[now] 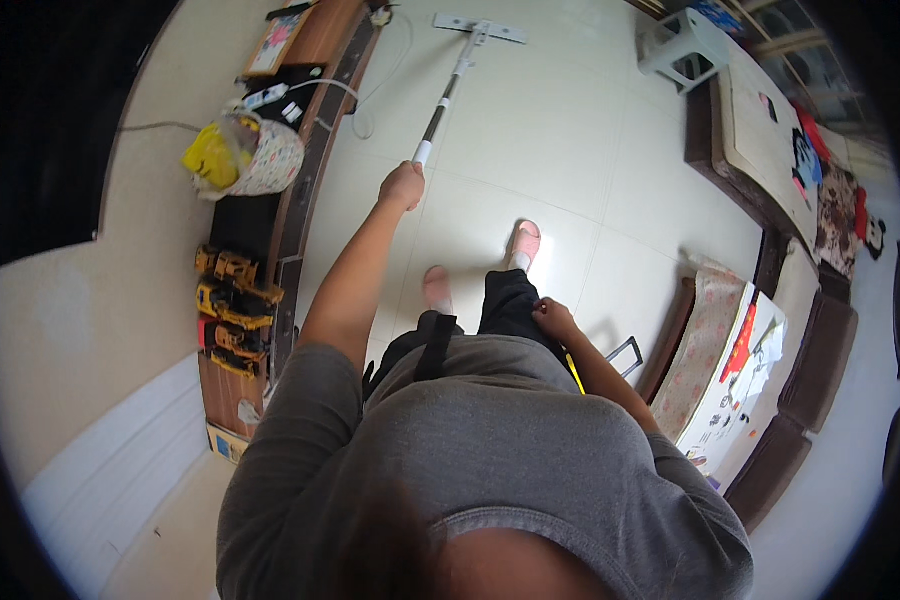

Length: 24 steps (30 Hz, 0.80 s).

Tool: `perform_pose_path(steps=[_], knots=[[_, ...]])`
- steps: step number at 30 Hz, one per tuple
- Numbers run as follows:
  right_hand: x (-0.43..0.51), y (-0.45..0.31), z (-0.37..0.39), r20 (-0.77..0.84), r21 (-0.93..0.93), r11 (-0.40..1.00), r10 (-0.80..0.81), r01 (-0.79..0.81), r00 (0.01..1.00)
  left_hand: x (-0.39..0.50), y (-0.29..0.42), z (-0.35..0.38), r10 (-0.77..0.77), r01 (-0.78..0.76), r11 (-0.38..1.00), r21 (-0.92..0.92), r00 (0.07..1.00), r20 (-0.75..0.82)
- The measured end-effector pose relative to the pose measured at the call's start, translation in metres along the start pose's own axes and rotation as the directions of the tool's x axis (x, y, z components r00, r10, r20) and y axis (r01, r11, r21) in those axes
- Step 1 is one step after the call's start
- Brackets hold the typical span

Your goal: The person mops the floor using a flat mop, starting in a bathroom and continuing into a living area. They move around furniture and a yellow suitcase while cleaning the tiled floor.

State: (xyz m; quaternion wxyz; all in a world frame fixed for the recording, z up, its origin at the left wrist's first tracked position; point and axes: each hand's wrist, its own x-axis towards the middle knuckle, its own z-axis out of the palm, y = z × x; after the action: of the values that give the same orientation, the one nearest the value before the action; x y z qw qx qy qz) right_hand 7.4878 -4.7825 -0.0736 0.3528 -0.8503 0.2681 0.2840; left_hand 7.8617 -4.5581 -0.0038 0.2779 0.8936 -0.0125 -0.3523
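Note:
My left hand (403,186) is closed around the white grip of a flat floor mop's pole (439,118). From there the pole slants away to the wide mop head (481,30), which lies on the pale tiles. My right hand (556,319) hangs by my dark trousers (516,304), its fingers curled in and no object visible in it. Two pink slippers, one farther forward (526,238) and one behind it (436,285), are on my feet. Past my right forearm shows a dark-framed handle (625,355), its lower part hidden by the arm.
Along the left runs a low wooden cabinet (289,225) bearing a fabric basket (270,159) and several yellow toy construction vehicles (236,300). A white cable (360,120) trails onto the floor. To the right are a brown sofa (817,360), a cloth-covered table (709,322) and a plastic stool (686,49).

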Motion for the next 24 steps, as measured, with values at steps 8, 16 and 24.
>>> perform_pose_path(steps=[8,16,24], knots=[[0.1,-0.18,0.006,0.082,-0.092,0.874,-0.472,0.478,0.878,-0.147,-0.229,-0.025,-0.055,0.055,0.997,0.05,0.998,-0.014],[0.099,-0.285,0.175,0.6,-0.238,0.308,-0.699,0.921,0.389,-0.499,-0.344,-0.039,-0.422,0.39,0.897,0.208,0.896,0.136],[-0.063,-0.288,0.297,0.925,0.048,0.041,-0.38,0.998,-0.028,-0.676,-0.19,-0.058,-0.726,0.721,0.683,0.118,0.688,0.0]])
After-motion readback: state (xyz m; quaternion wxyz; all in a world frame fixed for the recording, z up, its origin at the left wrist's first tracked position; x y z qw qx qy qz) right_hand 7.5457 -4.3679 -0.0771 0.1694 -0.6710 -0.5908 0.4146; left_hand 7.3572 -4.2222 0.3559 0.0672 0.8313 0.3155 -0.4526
